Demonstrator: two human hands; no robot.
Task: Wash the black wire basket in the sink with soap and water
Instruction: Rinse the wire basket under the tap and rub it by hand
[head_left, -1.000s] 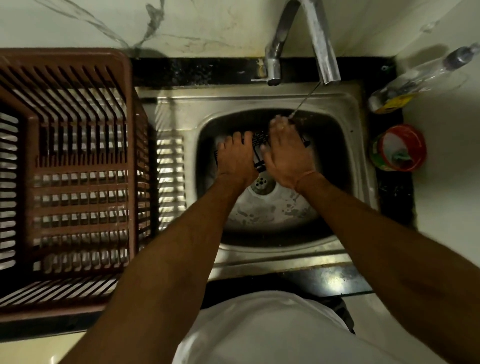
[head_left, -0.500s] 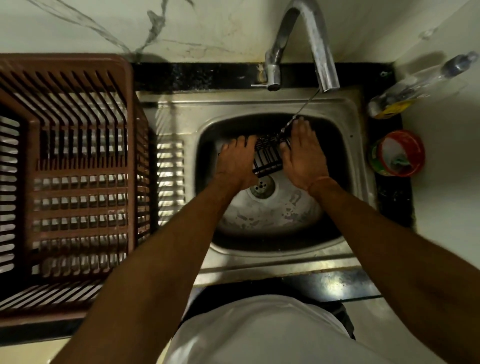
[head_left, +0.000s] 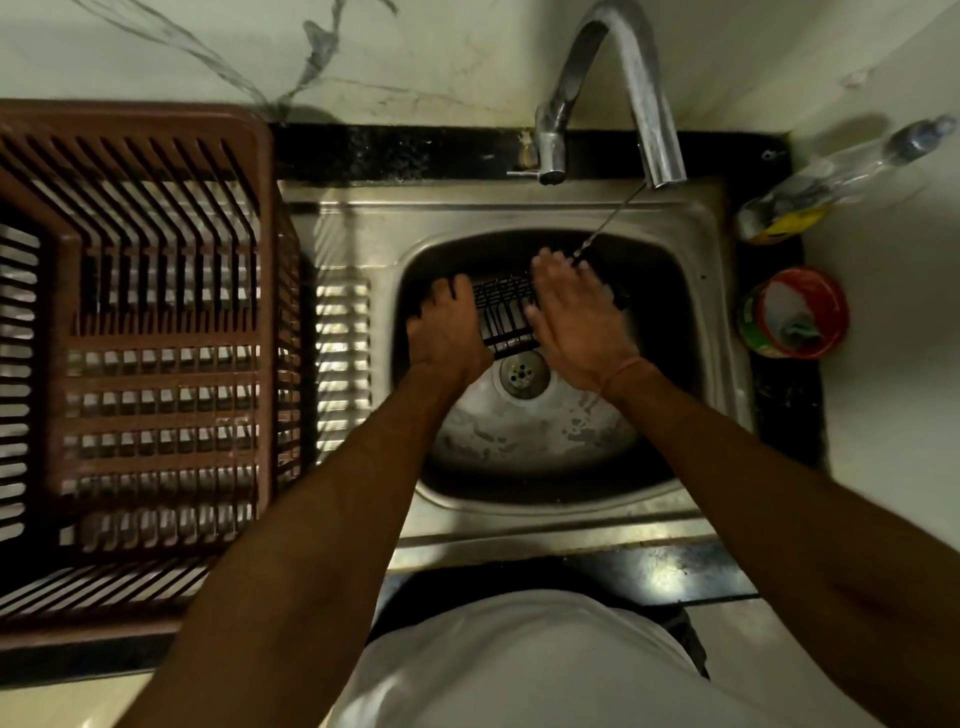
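In the sink (head_left: 701, 291), left hand (head_left: 447, 332) apparently grips the black wire basket (head_left: 506, 317); right hand (head_left: 576, 317) fingers straight, together.

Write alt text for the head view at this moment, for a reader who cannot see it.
Seen from above, a person's left hand and right hand hold a black wire basket in a steel sink, under a thin stream from the tap. A brown plastic dish rack stands on the left; a clear bottle and a red tub sit on the right.
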